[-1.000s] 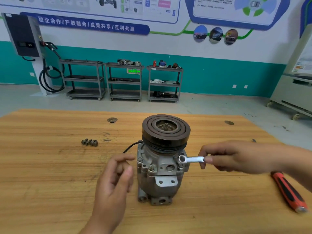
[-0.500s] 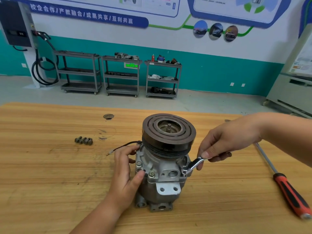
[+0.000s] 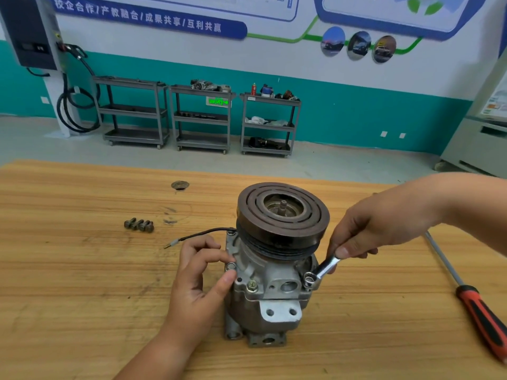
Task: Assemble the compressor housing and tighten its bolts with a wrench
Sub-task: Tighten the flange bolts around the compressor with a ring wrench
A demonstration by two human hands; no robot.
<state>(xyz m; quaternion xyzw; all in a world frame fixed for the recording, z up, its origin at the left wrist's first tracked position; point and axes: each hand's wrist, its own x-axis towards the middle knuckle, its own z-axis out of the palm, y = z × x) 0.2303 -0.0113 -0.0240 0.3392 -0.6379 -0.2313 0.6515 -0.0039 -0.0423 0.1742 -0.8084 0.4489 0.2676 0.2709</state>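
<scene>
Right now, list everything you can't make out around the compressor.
Head view only:
- Bolt under the wrench: the ring end covers its head.
- Wrench handle: hidden inside the right hand.
- Far side of the compressor: blocked by its own body.
- Screwdriver: handle tip cut off by the right edge.
- Loose bolts: too small to count surely.

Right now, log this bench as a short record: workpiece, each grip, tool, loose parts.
workpiece: compressor standing upright on the wooden table, pulley on top
right grip: pinches the wrench by its handle
wrench: ring end set on the housing's right flange
left grip: thumb and forefinger pinch the housing's left flange
loose parts: bolts lying together, left of the compressor
idle tool: red-handled screwdriver lying at the right
wire: black lead sticking out to the left
</scene>
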